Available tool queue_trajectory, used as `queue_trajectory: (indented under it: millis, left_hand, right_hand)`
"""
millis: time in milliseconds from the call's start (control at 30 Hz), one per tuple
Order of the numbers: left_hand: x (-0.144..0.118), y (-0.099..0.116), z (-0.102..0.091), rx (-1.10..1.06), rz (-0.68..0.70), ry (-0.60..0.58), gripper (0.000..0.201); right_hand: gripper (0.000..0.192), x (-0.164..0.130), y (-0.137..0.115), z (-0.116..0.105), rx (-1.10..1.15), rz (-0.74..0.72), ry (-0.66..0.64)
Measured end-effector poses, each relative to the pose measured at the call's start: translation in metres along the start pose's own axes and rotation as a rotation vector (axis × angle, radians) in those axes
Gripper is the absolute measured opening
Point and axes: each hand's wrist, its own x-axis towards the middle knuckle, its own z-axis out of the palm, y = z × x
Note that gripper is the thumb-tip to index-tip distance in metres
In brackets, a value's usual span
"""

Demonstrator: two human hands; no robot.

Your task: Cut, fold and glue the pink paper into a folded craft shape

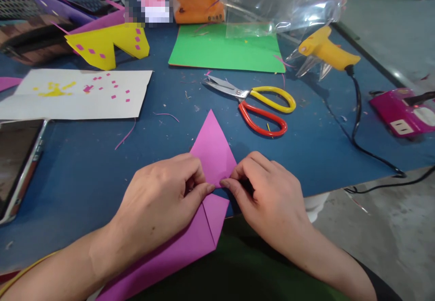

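Observation:
A folded sheet of pink paper lies at the front edge of the blue table, its pointed end toward the scissors and its long lower part hanging over my lap. My left hand is closed on it, thumb and bent fingers pinching near the middle. Close beside it, my right hand pinches the paper's right side, thumb tip almost meeting the left thumb. Crease lines show below the thumbs. Just beyond the paper rest scissors with one yellow and one red handle, blades apart.
Green sheets lie at the back under clear plastic. A yellow glue gun and a pink power socket are at right, joined by cords. At left are a phone, white card with paper bits, and a yellow cutout.

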Motion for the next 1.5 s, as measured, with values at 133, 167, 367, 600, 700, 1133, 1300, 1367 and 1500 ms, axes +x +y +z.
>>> queue_trajectory:
  millis: [133, 167, 367, 600, 700, 1133, 1300, 1367, 1500]
  left_hand:
    - [0.002, 0.001, 0.000, -0.002, -0.044, -0.029, 0.031]
    - [0.003, 0.002, 0.000, 0.003, -0.058, -0.037, 0.032]
    - [0.004, 0.009, 0.002, 0.063, -0.083, 0.001, 0.038]
    - [0.006, 0.004, 0.002, 0.105, -0.025, -0.025, 0.039]
    - [0.003, 0.001, 0.001, 0.110, 0.010, -0.004, 0.037]
    - [-0.036, 0.004, 0.008, 0.382, 0.564, 0.160, 0.038]
    - [-0.031, 0.004, 0.009, 0.323, 0.578, 0.161, 0.034]
    - [-0.029, 0.003, 0.008, 0.313, 0.593, 0.150, 0.033]
    - [-0.029, 0.001, 0.008, 0.292, 0.600, 0.141, 0.034]
  right_hand:
    - [0.018, 0.002, 0.000, 0.000, -0.045, -0.006, -0.017]
    - [0.018, 0.002, 0.000, 0.000, -0.053, -0.011, -0.021]
    - [0.018, 0.002, 0.001, 0.001, -0.051, -0.027, -0.010]
    - [0.018, 0.001, 0.003, 0.001, -0.064, -0.053, 0.008]
    - [0.018, 0.001, 0.003, 0.001, -0.065, -0.059, 0.016]
    - [0.018, 0.001, 0.004, 0.003, -0.027, -0.021, 0.017]
    - [0.018, 0.000, 0.005, 0.003, 0.016, -0.030, 0.032]
    - [0.014, -0.004, 0.007, 0.002, 0.104, -0.037, 0.082]
    - [0.016, -0.016, 0.010, -0.001, 0.155, -0.252, 0.226]
